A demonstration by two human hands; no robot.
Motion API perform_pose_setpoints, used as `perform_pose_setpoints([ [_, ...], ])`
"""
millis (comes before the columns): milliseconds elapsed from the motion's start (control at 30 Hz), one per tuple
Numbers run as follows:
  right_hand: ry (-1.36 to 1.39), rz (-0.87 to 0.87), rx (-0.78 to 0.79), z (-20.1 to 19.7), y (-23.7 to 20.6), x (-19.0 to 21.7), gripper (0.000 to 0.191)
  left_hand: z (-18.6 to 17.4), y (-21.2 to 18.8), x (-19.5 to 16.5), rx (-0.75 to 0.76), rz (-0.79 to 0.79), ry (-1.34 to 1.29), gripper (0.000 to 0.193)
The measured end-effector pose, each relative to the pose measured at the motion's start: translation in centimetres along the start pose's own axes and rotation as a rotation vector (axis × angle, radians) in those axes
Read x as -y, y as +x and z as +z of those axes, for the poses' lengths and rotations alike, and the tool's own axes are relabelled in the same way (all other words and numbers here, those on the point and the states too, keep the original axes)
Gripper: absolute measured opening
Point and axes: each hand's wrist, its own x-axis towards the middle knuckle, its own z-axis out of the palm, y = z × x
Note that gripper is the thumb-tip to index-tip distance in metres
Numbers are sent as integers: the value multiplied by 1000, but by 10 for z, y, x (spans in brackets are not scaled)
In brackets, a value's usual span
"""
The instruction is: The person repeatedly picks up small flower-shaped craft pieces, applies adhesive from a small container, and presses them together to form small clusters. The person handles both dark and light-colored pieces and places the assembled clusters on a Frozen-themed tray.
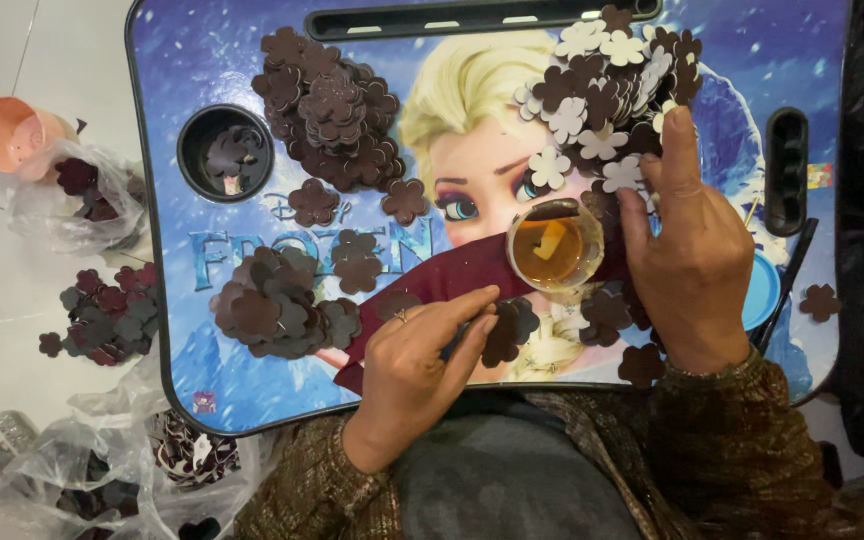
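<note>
A blue lap tray (202,60) with a cartoon picture lies across my knees. My left hand (417,360) presses its fingers on a dark red strip of fabric (452,275) near the tray's front edge. My right hand (687,250) lies flat on the tray, its index finger reaching into a mixed heap of brown and white flower cut-outs (602,90). Between the hands stands a small round cup of amber liquid (554,245). Piles of brown flower cut-outs sit at the upper middle (327,105) and lower left (277,305).
A round cup hole (224,150) in the tray holds several cut-outs. On the floor at left are a pink cup (7,130), clear plastic bags (72,200) and loose maroon flower shapes (107,310). More bags (82,470) lie at the lower left.
</note>
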Motion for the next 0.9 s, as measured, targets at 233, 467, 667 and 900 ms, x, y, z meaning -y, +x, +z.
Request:
perform_pose_setpoints([
  [233,46,43,-65,10,-9,-7,86,1,-3,1,-1,9,8,26],
  [467,538,207,-44,-46,-19,12,82,6,-11,-5,-12,-203,-305,36],
  [667,804,296,233,-67,-20,70,96,20,-11,-7,110,-395,-865,43],
  [900,252,28,145,-50,-3,62,49,23,-16,12,-50,-513,-801,33],
])
